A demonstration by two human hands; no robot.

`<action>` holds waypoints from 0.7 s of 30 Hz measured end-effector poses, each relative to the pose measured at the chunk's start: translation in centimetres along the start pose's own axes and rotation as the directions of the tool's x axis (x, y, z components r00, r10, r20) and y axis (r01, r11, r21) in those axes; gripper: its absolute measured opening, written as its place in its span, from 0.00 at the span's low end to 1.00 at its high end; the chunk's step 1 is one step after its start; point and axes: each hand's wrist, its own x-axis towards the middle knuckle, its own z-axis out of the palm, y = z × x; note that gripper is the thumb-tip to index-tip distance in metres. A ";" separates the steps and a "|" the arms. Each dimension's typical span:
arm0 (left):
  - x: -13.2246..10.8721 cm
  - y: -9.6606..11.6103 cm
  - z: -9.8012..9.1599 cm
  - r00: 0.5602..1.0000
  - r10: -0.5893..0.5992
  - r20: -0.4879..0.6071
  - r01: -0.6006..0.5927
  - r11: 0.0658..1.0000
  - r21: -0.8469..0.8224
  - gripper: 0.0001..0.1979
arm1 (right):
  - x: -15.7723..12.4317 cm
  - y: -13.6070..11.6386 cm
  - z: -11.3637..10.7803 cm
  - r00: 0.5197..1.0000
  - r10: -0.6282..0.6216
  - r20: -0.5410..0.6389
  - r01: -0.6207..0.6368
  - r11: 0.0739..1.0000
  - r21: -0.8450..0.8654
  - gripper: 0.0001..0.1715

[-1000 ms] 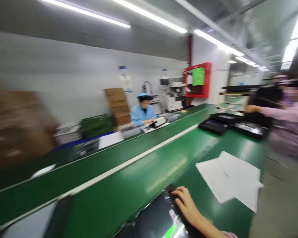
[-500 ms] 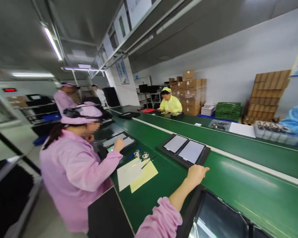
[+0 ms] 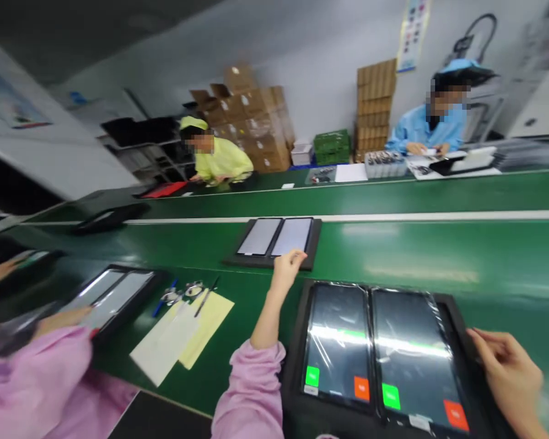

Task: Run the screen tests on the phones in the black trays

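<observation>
Compared with half a second ago, my view has swung right: the co-worker in pink who filled the left is now cut to a sleeve (image 3: 36,378) at the near left edge, and the near tray (image 3: 448,308) with its two lit screens lies fully in view in front of me.

My left hand (image 3: 287,268) has moved from that tray's far left corner to the far tray (image 3: 313,244) on the green belt (image 3: 439,256); fingertips curled together, touching its near right edge, not clamped on it. That tray carries two pale panels (image 3: 277,236) side by side.

My right hand (image 3: 507,366) has come into view, fingers loosely apart, resting on the right rim of the near tray. Each screen shows a green and an orange square along its near edge.

White and yellow sheets (image 3: 183,332) lie on the belt, left of my left forearm.
</observation>
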 end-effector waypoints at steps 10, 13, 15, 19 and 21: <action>-14.6 -2.0 -1.3 0.849 -0.017 0.529 -0.177 0.933 0.315 0.15 | -6.2 -6.8 -0.4 0.523 -0.353 0.776 0.561 0.828 -0.002 0.30; -16.0 -2.8 -1.1 0.834 -0.079 0.546 -0.175 0.901 0.397 0.15 | -6.6 -7.2 -0.1 0.380 -0.364 0.850 0.565 0.819 0.098 0.28; -15.5 -2.7 -1.3 0.821 -0.064 0.567 -0.189 0.907 0.376 0.17 | -5.7 -6.8 -0.2 0.398 -0.383 0.834 0.562 0.820 0.108 0.29; -11.6 -0.8 -0.4 0.751 0.055 0.658 -0.274 0.933 0.235 0.25 | -1.8 -3.7 0.8 0.743 -0.310 0.593 0.467 0.875 -0.129 0.25; -8.9 0.7 1.6 0.712 0.151 0.686 -0.387 0.900 0.203 0.25 | 0.4 -1.6 2.2 0.894 -0.176 0.411 0.311 0.905 -0.289 0.22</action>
